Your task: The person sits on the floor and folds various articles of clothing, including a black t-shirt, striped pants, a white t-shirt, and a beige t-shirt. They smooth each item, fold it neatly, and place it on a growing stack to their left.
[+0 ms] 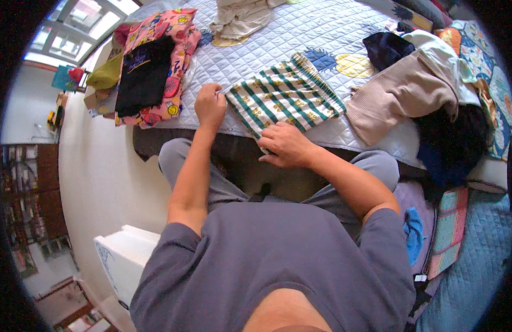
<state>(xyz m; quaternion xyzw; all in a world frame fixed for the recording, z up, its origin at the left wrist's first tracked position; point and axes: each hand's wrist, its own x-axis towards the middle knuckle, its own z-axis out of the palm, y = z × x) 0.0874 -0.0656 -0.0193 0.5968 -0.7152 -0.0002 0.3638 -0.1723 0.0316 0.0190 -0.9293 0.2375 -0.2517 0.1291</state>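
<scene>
A green and white striped garment (pixel 280 97) with a gathered elastic waistband lies flattened on the quilted bed cover (pixel 222 62), its waistband towards the upper right. My right hand (pixel 283 143) grips the garment's near corner at the bed's front edge, with the fingers curled over the cloth. My left hand (pixel 210 106) is just left of the garment, fingers bent over the bed cover; whether it pinches any cloth is hidden. Left of it, a folded black garment (pixel 146 74) lies on pink patterned cloth (pixel 173 91).
A beige ribbed garment (pixel 401 95), a dark navy cloth (pixel 388 50) and other clothes are heaped on the right. A crumpled cream cloth (pixel 241 18) lies at the far side. An olive cloth (pixel 104 74) sits beside the left pile. A white piece of furniture (pixel 129 249) stands at lower left.
</scene>
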